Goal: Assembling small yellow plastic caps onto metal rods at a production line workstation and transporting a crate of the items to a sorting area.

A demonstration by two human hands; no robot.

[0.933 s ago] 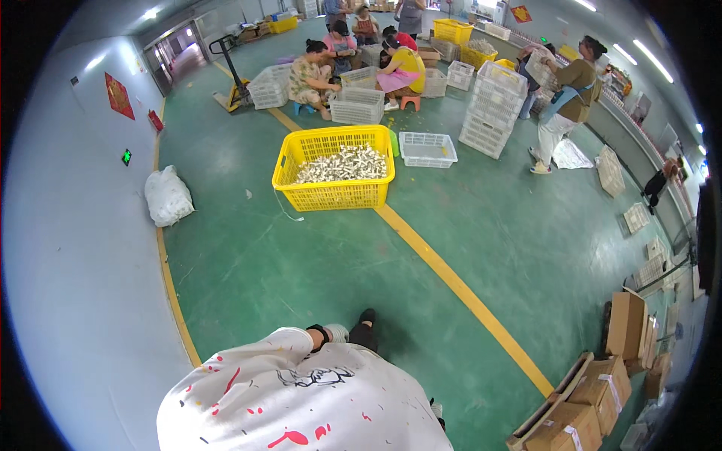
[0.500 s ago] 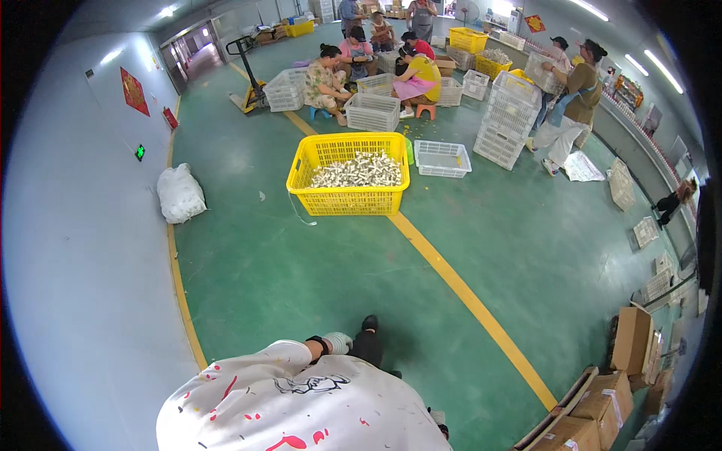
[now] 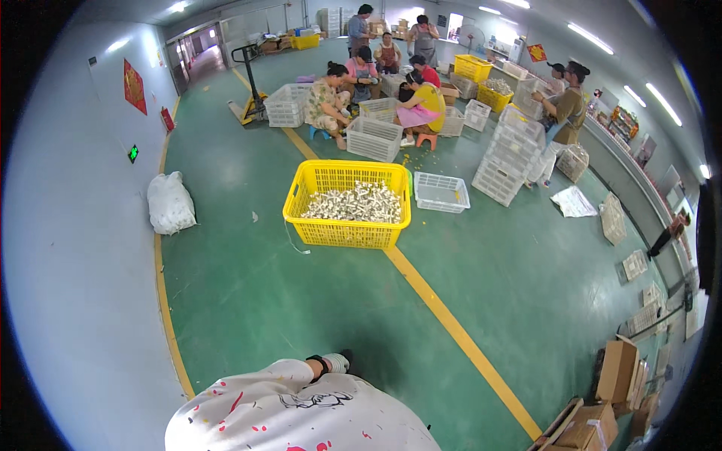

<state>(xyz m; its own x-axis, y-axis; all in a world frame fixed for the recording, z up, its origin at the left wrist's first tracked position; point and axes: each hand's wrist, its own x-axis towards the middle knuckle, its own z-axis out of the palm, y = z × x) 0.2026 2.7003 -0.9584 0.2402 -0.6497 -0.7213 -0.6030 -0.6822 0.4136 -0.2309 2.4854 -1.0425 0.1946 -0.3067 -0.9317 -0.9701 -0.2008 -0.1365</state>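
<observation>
My left hand, in a pale glove with a black band at the wrist, hangs low in front of my white, red-spotted top. Its fingers are too hard to make out to say if they are open or closed, and I see nothing in it. My right hand is out of view. Ahead on the green floor stands a large yellow plastic basket, apart from my hand. Many small whitish pieces with brownish parts lie heaped in it. A thin white cord trails from its left side.
Behind the basket is a shallow white crate; a tall crate stack rises right of it. Several people sit among crates farther back. A white sack leans by the left wall. Cardboard boxes lie lower right; a pallet jack stands far left.
The view has tilted up, and the basket sits lower and slightly larger in it. My right glove, partly visible before at the lower edge, has gone out of view.
</observation>
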